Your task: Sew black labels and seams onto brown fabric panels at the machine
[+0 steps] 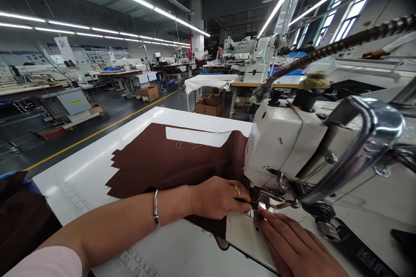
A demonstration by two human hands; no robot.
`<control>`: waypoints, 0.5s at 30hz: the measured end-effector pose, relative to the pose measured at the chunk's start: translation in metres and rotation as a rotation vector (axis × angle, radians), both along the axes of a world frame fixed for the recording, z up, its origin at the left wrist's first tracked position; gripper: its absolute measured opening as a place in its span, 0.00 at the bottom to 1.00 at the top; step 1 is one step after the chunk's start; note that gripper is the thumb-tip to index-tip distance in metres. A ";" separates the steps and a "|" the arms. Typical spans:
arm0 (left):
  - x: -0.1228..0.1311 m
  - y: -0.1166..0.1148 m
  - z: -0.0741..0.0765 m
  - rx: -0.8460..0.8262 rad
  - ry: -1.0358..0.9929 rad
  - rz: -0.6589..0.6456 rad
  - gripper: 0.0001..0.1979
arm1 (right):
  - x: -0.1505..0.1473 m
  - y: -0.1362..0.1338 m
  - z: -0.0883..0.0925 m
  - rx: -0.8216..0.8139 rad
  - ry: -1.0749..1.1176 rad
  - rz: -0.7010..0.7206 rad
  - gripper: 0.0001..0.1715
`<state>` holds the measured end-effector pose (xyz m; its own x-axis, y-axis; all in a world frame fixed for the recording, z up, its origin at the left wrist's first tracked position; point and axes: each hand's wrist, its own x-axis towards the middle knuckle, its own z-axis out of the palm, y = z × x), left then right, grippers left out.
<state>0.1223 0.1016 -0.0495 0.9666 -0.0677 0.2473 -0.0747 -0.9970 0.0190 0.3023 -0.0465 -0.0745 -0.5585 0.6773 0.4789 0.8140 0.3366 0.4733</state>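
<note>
A stack of dark brown fabric pieces [169,164] lies spread on the white sewing table [97,169]. My left hand [219,197], with a gold ring and a silver bracelet on the wrist, rests on the fabric with fingers curled, pressing it toward the presser foot [256,201] of the white sewing machine [292,143]. My right hand [292,244] lies flat on the machine bed just right of the needle, fingers stretched forward together. A white label-like strip [196,136] lies on the brown fabric farther back.
More brown fabric [19,216] is heaped at the left edge. A flexible lamp arm [341,45] arches over the machine. Beyond the table runs a floor aisle with a yellow line [97,132], cardboard boxes [209,106] and other sewing stations [250,58], with people seated far back.
</note>
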 end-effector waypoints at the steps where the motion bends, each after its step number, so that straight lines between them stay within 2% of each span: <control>1: 0.000 0.000 0.000 -0.003 -0.003 0.003 0.15 | -0.001 0.000 0.001 -0.006 0.003 -0.006 0.23; 7: 0.002 -0.001 0.001 -0.017 -0.015 0.035 0.14 | -0.003 -0.001 0.004 -0.016 0.043 -0.043 0.21; 15: 0.003 0.000 -0.001 -0.011 -0.035 0.042 0.15 | 0.002 -0.006 0.000 -0.092 0.013 -0.086 0.20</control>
